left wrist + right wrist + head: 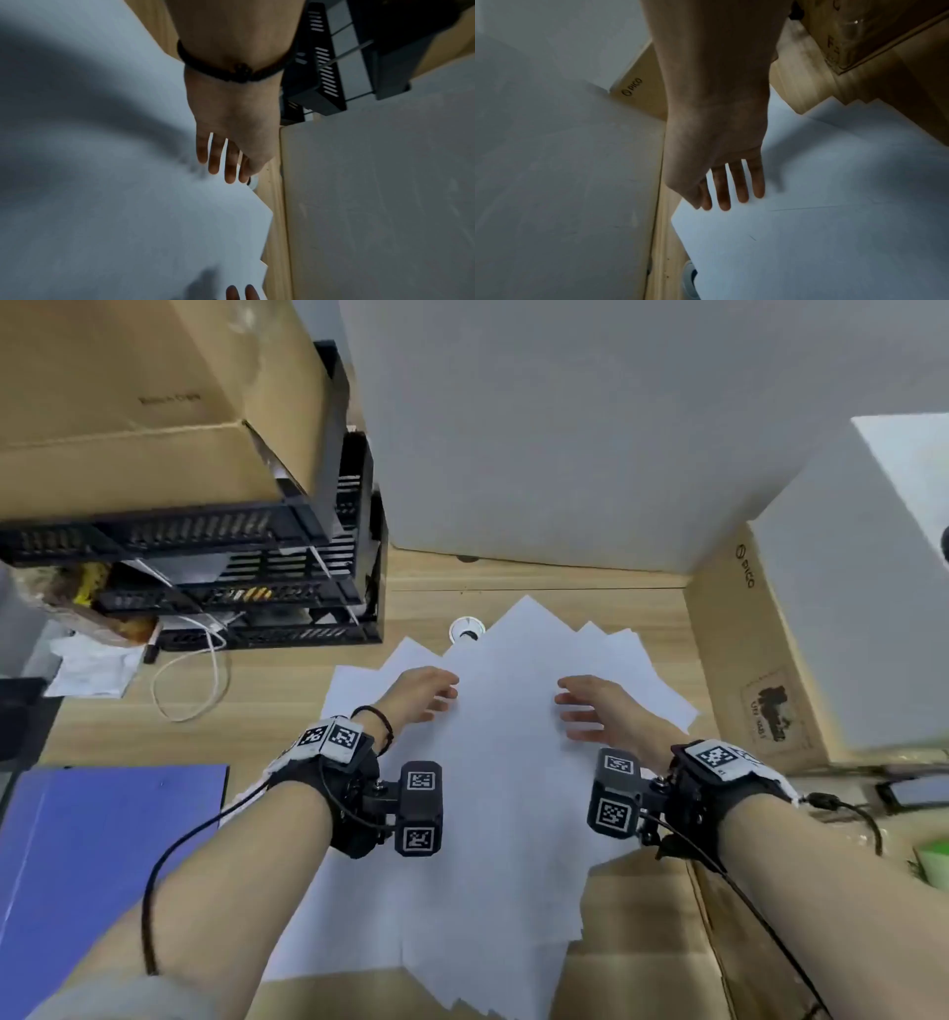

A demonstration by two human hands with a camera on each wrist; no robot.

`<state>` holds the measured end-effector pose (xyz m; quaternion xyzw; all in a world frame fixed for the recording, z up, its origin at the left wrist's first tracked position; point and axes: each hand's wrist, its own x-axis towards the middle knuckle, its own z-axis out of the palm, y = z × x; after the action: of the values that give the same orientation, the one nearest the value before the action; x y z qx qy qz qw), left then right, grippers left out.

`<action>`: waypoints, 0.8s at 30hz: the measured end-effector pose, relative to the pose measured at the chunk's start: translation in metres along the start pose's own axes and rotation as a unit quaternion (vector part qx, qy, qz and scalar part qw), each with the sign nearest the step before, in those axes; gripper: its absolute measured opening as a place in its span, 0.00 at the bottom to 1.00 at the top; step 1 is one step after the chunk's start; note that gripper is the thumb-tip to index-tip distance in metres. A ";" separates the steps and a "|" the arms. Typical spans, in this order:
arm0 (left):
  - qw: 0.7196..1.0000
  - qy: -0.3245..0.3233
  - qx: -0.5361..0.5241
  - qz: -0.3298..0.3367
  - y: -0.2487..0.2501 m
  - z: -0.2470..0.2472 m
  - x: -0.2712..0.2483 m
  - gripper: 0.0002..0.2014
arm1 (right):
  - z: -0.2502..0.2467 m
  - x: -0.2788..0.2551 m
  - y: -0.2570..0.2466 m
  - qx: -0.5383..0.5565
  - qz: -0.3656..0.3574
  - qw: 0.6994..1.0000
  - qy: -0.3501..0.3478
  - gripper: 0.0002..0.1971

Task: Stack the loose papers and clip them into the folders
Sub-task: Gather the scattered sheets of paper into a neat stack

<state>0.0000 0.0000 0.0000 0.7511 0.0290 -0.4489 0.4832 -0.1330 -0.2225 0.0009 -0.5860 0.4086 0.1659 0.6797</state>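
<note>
A fanned heap of loose white papers [493,793] lies spread over the wooden desk [539,580], corners sticking out on all sides. My left hand [429,693] hovers over the heap's far left part with fingers straight and slightly spread, holding nothing. My right hand [585,708] is over the far right part, fingers also straight. The wrist views show the left hand [226,158] and the right hand [729,182] with straight fingers just above the papers [102,182] [821,213]. A blue folder [97,855] lies flat at the near left.
A black stacked tray rack [257,577] with a cardboard box [154,392] on top stands far left. A white panel [565,428] closes the back. A brown carton [760,660] stands at the right. A white cable [190,675] and a round desk grommet [466,629] lie near the papers.
</note>
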 end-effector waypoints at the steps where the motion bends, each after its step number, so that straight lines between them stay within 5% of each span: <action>1: 0.999 0.022 0.036 0.006 -0.008 -0.001 0.006 0.09 | 0.002 0.005 0.004 -0.006 0.004 1.000 0.009 0.16; 5: 0.954 0.149 0.257 -0.028 -0.042 -0.017 0.018 0.22 | 0.012 0.025 0.020 -0.068 0.011 0.998 0.011 0.24; 11: 0.921 0.142 0.353 -0.082 -0.084 -0.034 0.002 0.52 | 0.045 0.040 0.026 -0.157 -0.021 0.987 0.010 0.27; 15: 0.899 0.170 0.398 -0.072 -0.100 -0.030 -0.003 0.52 | 0.063 0.043 0.027 -0.175 -0.028 0.984 -0.010 0.26; 24: 0.899 0.224 0.369 -0.068 -0.099 -0.013 -0.001 0.53 | 0.076 0.024 0.036 -0.126 0.006 0.992 0.004 0.28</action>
<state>-0.0388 0.0626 -0.0669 0.9526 0.0202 -0.2789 0.1201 -0.1167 -0.1482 -0.0424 -0.6649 0.3903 0.2178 0.5984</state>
